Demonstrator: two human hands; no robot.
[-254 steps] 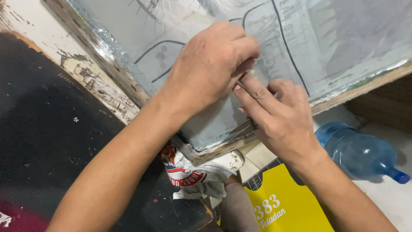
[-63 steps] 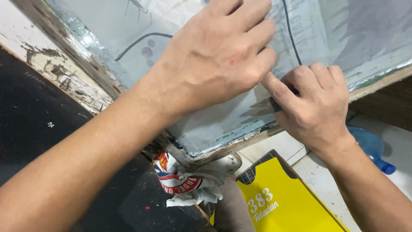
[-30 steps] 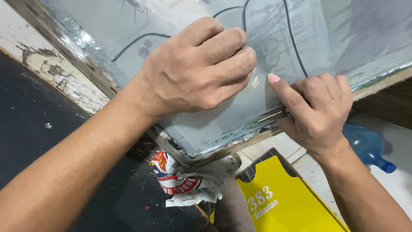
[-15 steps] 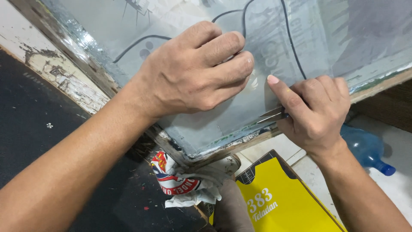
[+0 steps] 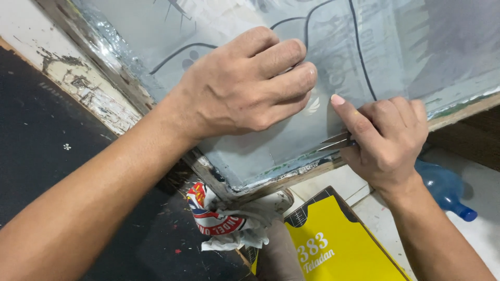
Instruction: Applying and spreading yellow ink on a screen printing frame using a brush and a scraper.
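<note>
Two hands on one grey screen [image 5: 250, 156]. Right hand [image 5: 388, 143] closed around a thin metal blade [image 5: 333, 141], with the first finger stretched out straight and its tip pressed on the screen. Blade lying low and nearly flat, pointing toward the left hand, close to the wood frame [image 5: 291, 177]. Left hand [image 5: 245, 88] holding nothing, palm down, fingers bent a little, pressing the screen to keep it from sliding.

Hardly any change over the last second: both hands in the same spots, blade at the same slant. A little before that, left hand further over, lying on top of the right fingers; now pulled back, with a small gap between the two. So the blade tip out in plain sight now, and the work slow and careful, in one small spot near the screen's lower edge.

Not much room there. Left fingers just beside the blade tip on one side, frame edge just below. More open screen above and to the right, with dark curved lines on it.

Past the frame corner, a crumpled rag [image 5: 224, 224] in red and white, touching the wood. Below that, a yellow card [image 5: 333, 244]. Off to the right, a blue bottle [image 5: 442, 187] on the floor, well apart. To the left, a black table [image 5: 62, 156] with paint specks.
</note>
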